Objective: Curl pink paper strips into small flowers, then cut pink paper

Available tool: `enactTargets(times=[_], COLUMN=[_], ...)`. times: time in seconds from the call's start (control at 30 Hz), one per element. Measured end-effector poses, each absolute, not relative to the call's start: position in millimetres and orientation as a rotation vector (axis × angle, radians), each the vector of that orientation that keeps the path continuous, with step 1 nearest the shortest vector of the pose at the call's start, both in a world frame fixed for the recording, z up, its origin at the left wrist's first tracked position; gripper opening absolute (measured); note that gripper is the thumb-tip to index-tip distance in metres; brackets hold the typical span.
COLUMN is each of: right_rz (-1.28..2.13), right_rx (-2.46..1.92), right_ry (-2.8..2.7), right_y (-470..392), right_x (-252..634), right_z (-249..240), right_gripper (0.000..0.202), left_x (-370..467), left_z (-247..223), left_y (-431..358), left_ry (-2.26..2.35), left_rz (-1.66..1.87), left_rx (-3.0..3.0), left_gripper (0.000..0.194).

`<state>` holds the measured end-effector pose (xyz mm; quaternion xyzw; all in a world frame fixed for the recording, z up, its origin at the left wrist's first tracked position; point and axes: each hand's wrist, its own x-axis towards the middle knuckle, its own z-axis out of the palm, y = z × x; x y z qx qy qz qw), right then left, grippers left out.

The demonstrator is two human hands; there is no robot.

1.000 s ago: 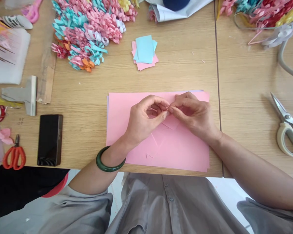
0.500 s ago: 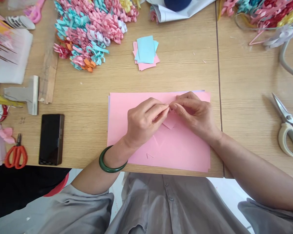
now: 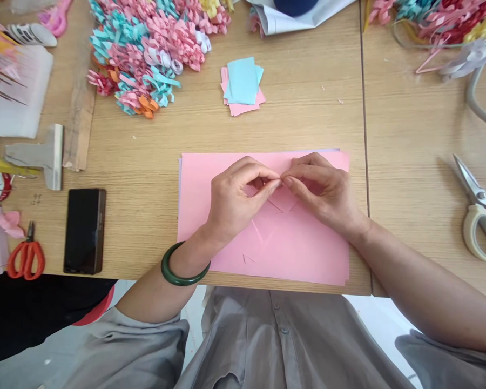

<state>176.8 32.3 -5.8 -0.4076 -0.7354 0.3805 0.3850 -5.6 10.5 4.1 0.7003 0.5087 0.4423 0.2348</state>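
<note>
**Fingertips reopening over the pink sheet**

Since half a second ago, left hand (image 3: 230,202) is arching open again. Pink sheet (image 3: 299,248) is lying at 6 o'clock on the surface (image 3: 308,124); right hand (image 3: 324,192) is meeting it, both fingers pinching a small pink paper piece (image 3: 281,199), light, flimsy, best gripped at its edge.

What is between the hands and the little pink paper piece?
Nothing visible: the left hand and right hand already pinch the small pink paper piece at their fingertips, above the large pink paper sheet.
</note>
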Motion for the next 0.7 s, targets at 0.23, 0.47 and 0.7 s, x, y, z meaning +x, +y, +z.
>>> enactTargets(times=[0.23, 0.47, 0.7], right_rz=[0.915, 0.736, 0.735], right_rx=[-1.063, -0.942, -0.876], right_ry=[-1.878, -2.008, -2.025], right_y=[33.2, 34.6, 35.1], right_x=[175.3, 175.9, 176.1], right_z=[-8.0, -11.4, -12.8], right_gripper=[0.005, 0.011, 0.014], left_x=[-4.7, -7.0, -9.9], left_z=[3.5, 4.8, 4.5], left_y=[9.6, 11.5, 14.1], left_ry=[1.365, 1.378, 1.345], left_rz=[1.235, 1.145, 1.069], left_rx=[1.758, 1.687, 1.671], left_gripper=[0.008, 0.003, 0.009])
